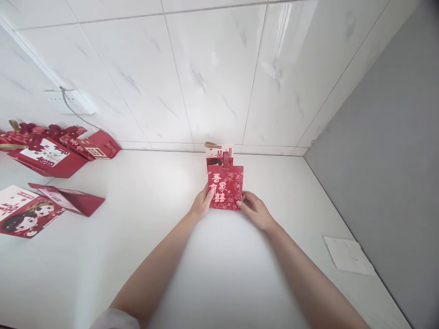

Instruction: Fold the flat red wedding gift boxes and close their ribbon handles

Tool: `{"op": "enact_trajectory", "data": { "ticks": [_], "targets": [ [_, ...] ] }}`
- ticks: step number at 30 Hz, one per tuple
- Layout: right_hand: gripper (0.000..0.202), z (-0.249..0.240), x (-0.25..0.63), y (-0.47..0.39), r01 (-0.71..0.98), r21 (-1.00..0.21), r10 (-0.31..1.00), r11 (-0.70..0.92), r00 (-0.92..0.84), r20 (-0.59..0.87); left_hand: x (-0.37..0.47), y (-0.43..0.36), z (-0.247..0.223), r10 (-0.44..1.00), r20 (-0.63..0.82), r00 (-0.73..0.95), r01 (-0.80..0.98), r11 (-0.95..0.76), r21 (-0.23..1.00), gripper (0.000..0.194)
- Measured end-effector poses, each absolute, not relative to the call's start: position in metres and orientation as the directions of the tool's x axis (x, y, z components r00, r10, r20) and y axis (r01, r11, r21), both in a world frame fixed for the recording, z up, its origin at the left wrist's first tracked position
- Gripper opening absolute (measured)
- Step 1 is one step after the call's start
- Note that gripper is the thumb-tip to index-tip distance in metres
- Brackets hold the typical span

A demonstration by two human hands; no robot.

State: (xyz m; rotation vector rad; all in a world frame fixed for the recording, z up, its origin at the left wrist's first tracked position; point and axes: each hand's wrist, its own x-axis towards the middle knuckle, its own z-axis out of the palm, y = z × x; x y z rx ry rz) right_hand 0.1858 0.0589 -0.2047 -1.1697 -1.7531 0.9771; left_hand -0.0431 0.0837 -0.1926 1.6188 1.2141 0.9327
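Note:
Between my hands is a red gift box with pale flower patterns, white characters on its front and a dark red strap at its top. My left hand grips its left side, the thumb on the front face. On the lower right edge, my right hand pinches the box between thumb and fingers. Just behind it stands a second gift box, white and red with a tan strap, close to the wall. The held box hides most of that one.
Several red gift boxes are grouped at the left against the tiled wall. Nearer lie a box with cartoon faces and a folded red card piece. A cable runs from a socket. White paper lies at right beside the grey panel.

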Motion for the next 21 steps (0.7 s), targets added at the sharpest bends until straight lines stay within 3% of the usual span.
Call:
{"op": "enact_trajectory", "data": {
  "ticks": [7,15,21],
  "targets": [
    [0.029,-0.207,0.186,0.058,0.324,-0.912,0.953,0.252,-0.247,0.176,-0.041,0.083,-0.2,0.973,0.095,0.212,0.199,-0.138,0.97,0.06],
    [0.033,-0.217,0.183,0.062,0.268,-0.949,0.98,0.166,-0.154,0.128,-0.042,0.081,-0.196,0.977,0.149,0.154,0.321,-0.192,0.927,0.055],
    [0.034,-0.217,0.182,0.06,0.255,-0.95,0.979,0.177,-0.143,0.144,-0.038,0.077,-0.201,0.979,0.151,0.135,0.312,-0.186,0.932,0.055]
  ]
}}
